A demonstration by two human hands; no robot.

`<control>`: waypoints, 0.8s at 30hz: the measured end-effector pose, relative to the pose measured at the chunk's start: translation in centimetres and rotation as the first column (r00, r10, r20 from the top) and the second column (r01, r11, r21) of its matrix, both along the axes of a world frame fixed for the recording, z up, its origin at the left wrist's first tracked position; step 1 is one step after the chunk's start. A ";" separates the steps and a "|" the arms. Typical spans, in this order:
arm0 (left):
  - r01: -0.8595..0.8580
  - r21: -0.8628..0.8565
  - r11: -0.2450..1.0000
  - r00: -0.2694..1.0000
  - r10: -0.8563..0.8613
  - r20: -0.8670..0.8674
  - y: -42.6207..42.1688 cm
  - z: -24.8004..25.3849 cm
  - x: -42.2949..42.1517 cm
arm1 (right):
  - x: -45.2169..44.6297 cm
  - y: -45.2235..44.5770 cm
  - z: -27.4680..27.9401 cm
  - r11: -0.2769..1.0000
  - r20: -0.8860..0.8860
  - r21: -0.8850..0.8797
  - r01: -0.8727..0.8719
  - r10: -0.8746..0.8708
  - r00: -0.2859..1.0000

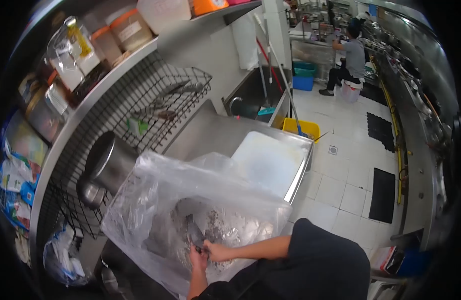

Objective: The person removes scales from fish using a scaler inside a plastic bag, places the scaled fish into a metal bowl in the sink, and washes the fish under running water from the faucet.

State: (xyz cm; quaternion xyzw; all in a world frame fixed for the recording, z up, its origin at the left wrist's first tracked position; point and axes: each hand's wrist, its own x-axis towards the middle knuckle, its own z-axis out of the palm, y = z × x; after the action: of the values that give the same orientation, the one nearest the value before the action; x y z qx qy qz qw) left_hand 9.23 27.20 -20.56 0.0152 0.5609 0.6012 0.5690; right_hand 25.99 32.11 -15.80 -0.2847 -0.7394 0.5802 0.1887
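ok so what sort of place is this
Most likely a commercial kitchen: there's a large metal pot, a white board on a metal worktop, and black mats along the tiled floor.

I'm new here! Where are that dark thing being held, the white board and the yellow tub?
Dark thing [194,232]: head view, on its broad part.
White board [268,161]: head view, on its flat top.
Yellow tub [312,128]: head view, toward its right end.

A plain dark top [335,265] with a short right sleeve [301,240] is worn.
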 end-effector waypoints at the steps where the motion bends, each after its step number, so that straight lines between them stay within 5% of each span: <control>1: -0.024 -0.037 0.999 0.999 0.022 -0.040 -0.6 0.0 0.3 | 0.7 0.8 0.2 0.999 -0.082 0.011 0.046 -0.045 0.996; 2: -0.106 -0.083 0.991 0.994 0.104 -0.034 -0.2 -0.6 0.2 | 1.1 1.1 -0.4 0.997 -0.160 0.004 0.083 -0.081 0.984; 3: -0.020 -0.013 1.000 1.000 0.020 -0.024 -0.5 -1.5 -0.2 | -1.3 2.6 -3.9 0.978 -0.034 0.087 0.191 -0.188 0.981; 4: 0.084 -0.045 0.995 0.994 -0.087 -0.064 -1.0 -1.7 -1.2 | -0.7 3.6 -1.1 0.982 0.000 -0.012 0.191 -0.191 0.982; 5: -0.012 -0.078 0.997 0.999 0.008 -0.046 -0.5 2.3 1.7 | -1.7 4.3 -2.4 0.974 0.004 0.021 0.226 -0.226 0.974; 8: -0.015 -0.081 0.997 0.999 0.012 -0.042 -0.5 1.6 0.9 | -0.5 0.3 0.2 0.987 0.114 0.051 0.152 -0.157 0.981; 13: -0.025 -0.070 0.997 0.999 0.022 -0.043 -1.0 3.2 2.0 | -0.3 1.2 -1.5 0.989 -0.008 0.049 0.141 -0.141 0.990; 15: -0.019 -0.042 0.999 1.000 0.018 -0.009 -0.9 3.0 1.9 | -0.8 3.4 0.0 0.975 0.218 0.160 0.153 -0.186 0.958; 18: -0.058 -0.092 0.994 0.997 0.053 -0.047 -0.5 4.1 2.4 | 1.2 -0.6 -0.3 0.996 0.266 0.092 0.016 -0.041 0.963; 24: -0.005 -0.049 0.999 1.000 0.006 0.016 -1.1 2.9 1.8 | 0.2 2.2 -0.2 0.974 0.063 0.080 0.212 -0.217 0.974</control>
State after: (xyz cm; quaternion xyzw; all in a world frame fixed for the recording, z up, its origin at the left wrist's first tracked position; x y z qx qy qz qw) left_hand 11.01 26.13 -17.68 -0.0051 0.5708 0.5891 0.5719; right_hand 26.17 34.32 -15.95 -0.3762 -0.7310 0.5188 0.2341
